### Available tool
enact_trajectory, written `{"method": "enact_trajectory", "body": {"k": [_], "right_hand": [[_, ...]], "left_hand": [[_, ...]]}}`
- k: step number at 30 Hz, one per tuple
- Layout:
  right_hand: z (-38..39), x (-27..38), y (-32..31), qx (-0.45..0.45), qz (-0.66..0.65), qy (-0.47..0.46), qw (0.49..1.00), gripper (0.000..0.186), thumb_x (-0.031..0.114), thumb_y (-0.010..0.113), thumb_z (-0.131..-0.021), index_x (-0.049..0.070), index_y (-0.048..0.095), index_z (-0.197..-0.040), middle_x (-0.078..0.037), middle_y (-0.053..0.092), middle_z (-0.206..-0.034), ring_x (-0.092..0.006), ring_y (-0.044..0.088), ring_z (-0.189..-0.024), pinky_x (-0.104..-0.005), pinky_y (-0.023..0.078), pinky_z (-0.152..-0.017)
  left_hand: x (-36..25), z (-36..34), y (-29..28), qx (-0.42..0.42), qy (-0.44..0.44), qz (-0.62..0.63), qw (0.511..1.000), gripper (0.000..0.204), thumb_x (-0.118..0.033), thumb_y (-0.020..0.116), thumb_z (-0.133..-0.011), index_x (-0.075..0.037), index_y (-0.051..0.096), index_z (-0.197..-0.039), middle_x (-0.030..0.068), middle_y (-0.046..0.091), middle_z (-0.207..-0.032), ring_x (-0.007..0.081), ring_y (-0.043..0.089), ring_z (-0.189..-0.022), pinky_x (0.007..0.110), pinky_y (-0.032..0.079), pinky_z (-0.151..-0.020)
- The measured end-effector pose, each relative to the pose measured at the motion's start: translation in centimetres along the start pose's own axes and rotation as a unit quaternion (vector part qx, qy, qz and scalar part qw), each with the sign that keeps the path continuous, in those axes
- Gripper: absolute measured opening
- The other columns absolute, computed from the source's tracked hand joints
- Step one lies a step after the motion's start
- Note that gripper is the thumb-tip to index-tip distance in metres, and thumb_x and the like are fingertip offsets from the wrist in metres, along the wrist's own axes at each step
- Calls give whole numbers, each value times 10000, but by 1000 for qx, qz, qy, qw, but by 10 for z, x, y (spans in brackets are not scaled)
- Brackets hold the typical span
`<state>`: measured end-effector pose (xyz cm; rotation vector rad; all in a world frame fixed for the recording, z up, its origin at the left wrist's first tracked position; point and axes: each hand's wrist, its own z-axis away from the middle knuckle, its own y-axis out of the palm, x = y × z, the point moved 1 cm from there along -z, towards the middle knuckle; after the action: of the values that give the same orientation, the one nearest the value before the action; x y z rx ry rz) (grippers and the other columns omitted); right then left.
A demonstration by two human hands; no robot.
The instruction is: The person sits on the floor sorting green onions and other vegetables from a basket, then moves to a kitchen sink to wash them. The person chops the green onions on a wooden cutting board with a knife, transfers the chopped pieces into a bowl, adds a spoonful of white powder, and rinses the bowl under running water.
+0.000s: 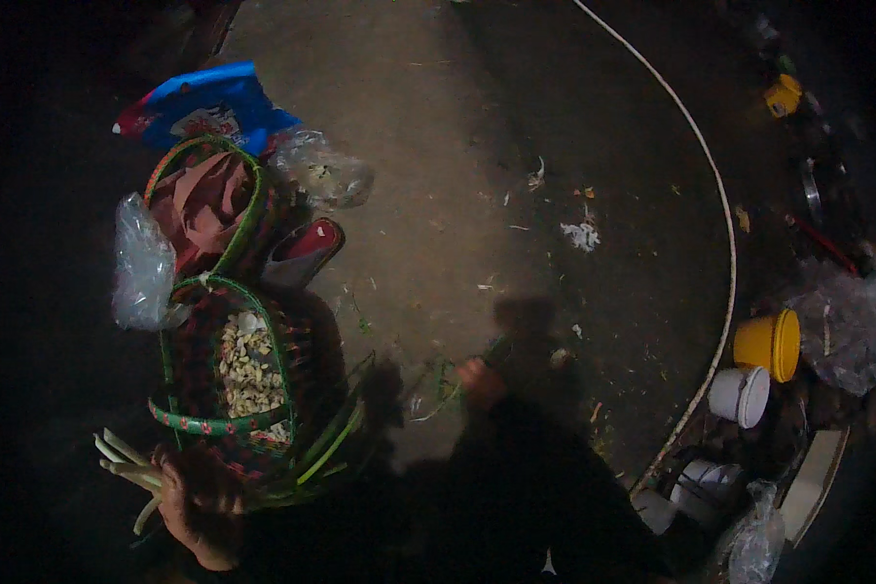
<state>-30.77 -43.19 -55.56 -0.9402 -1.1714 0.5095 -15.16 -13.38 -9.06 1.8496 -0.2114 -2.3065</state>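
Note:
My left hand grips a bunch of pale green stalks, whose leafy ends stretch rightward across the front of a woven basket with green handles. Pale chopped or peeled pieces lie inside that basket. My right hand is low in the middle, dim and blurred, beside thin green strands; whether its fingers hold any of them I cannot tell.
Behind the basket are another basket with brown cloth, clear bags, a blue bag and a red-rimmed item. A pale hose crosses the littered floor. Yellow and white buckets stand at right.

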Motion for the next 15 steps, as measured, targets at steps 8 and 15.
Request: {"method": "enact_trajectory", "body": {"k": [8,15], "right_hand": [[-81,-57,-63,-146,90,-46,984,367,258,556,-910,103,574,-1242,-168,551,-1286,-324,536,-1180,-462,472,-928],[-49,-14,19,-11,47,-365,930,356,230,547,-915,90,575,-1241,-118,632,-1138,-312,574,-1105,-441,487,-885]], "left_hand": [[-8,11,-26,-71,-12,-16,997,153,-300,537,-969,-163,503,-1029,-43,351,-605,84,303,-414,255,270,-359],[-10,19,-43,-132,-26,-39,990,162,-307,550,-960,-163,505,-1017,-42,357,-597,89,312,-411,265,281,-359]]}}
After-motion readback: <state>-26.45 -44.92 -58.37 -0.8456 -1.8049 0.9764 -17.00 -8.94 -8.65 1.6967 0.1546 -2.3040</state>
